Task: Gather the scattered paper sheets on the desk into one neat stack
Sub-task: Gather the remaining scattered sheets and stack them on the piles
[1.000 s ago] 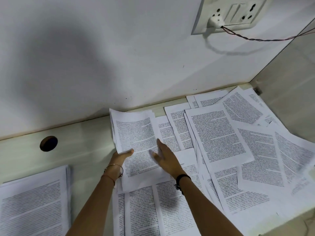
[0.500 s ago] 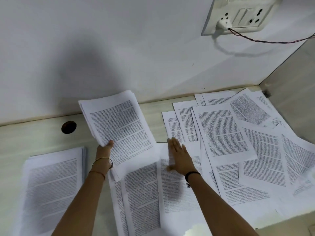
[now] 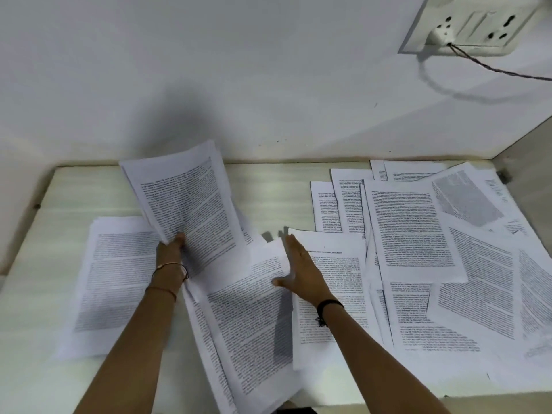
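— While that sheaf (image 3: pixel 191 204) of printed pages is up, who has it?
— My left hand (image 3: pixel 170 249), gripping its lower edge, above the stack (image 3: pixel 113 282) by the desk's (image 3: pixel 268 186) left edge. My right hand (image 3: pixel 301 270) lies flat, fingers straight, on overlapping printed sheets (image 3: pixel 337 294) mid-desk.

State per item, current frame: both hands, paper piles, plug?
left hand: grips the held bundle at its lower edge.
held bundle: in the air, tilted.
right hand: open, fingers straight, on the scattered sheets.
left stack: lying flat, fairly squared.
scattered sheets: spread out, overlapping, askew.
plug: inserted in the socket panel.
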A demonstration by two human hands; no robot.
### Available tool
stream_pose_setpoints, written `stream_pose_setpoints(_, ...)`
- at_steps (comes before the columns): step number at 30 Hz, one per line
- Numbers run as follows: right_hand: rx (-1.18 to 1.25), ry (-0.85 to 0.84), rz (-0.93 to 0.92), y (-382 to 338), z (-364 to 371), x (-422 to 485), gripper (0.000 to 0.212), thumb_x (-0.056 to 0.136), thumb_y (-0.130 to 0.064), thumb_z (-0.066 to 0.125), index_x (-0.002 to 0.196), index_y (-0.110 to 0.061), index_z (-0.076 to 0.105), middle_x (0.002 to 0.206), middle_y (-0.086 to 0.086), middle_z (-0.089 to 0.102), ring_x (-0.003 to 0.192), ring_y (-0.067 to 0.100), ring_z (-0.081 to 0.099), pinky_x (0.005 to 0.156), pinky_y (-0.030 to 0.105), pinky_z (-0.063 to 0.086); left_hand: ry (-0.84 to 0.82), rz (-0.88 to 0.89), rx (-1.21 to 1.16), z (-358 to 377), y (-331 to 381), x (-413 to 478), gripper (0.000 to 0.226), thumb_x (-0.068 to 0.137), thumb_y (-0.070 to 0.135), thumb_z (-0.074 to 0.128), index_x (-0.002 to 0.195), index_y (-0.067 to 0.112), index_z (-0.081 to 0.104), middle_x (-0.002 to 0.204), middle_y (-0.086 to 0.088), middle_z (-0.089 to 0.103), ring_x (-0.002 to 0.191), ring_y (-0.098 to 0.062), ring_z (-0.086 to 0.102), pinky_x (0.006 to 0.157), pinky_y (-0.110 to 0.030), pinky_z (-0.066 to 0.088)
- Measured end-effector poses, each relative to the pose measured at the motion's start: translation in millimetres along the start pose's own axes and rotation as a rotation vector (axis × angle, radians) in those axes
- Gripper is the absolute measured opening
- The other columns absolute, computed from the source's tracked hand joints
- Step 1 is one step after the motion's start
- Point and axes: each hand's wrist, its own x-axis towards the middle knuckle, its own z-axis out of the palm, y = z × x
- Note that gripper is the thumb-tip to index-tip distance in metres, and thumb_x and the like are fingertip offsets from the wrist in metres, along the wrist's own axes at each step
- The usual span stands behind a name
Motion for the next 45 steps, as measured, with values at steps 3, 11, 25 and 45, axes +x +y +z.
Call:
stream_pose_setpoints(3, -0.061, -0.089, -0.026, 3.8, 5.4, -3.4, 0.113, 0.071, -0.055, 0.073, 0.153, -0.024, 0.002, 0.161, -0.004, 0.004, 0.148, 0.01, 0.001, 0.119, 0.032, 0.016, 0.009, 0.012, -0.02, -22.8, -3.3, 4.0, 0.046, 0.092, 0.012, 0.053, 0.135, 0.0, 0.042, 0.141, -0.014, 0.045, 0.129, -0.031, 0.044, 0.11, -0.034, 0.034)
stream_pose_setpoints(11, 0.374, -0.372, 0.221, 7.5, 25.8, -15.0, 0.08, 0.052, -0.067, 0.081, 0.116, -0.024, 0.06, 0.118, 0.002, 0.064, 0.107, 0.019, 0.064, 0.096, 0.044, 0.051, 0.064, -0.092, -0.167, -45.8, -19.1, 4.5, 0.046, 0.094, 0.015, 0.05, 0.138, 0.005, 0.039, 0.138, -0.008, 0.046, 0.113, -0.024, 0.048, 0.098, -0.027, 0.036)
stream_pose_setpoints(25, 0.981, 0.416, 0.58, 39.0, -48.0, -16.6, 0.022, 0.089, -0.005, 0.063, 0.109, 0.005, 0.064, 0.099, 0.018, 0.068, 0.086, 0.029, 0.065, 0.064, 0.024, 0.058, 0.036, -0.214, 0.114, -50.3, -32.8, 28.2, 0.059, 0.087, 0.025, 0.062, 0.134, -0.004, 0.041, 0.133, -0.013, 0.049, 0.119, -0.035, 0.051, 0.104, -0.046, 0.042)
stream_pose_setpoints(45, 0.428, 0.287, 0.418, 8.8, -11.1, 19.3, 0.062, 0.091, -0.004, 0.056, 0.146, -0.007, 0.029, 0.099, 0.008, 0.059, 0.093, 0.023, 0.055, 0.078, 0.026, 0.044, -0.348, -0.177, 0.197, 11.4, -58.9, -33.8, 0.074, 0.09, 0.054, 0.042, 0.147, 0.014, 0.019, 0.152, -0.005, 0.028, 0.141, -0.024, 0.028, 0.116, -0.037, 0.019)
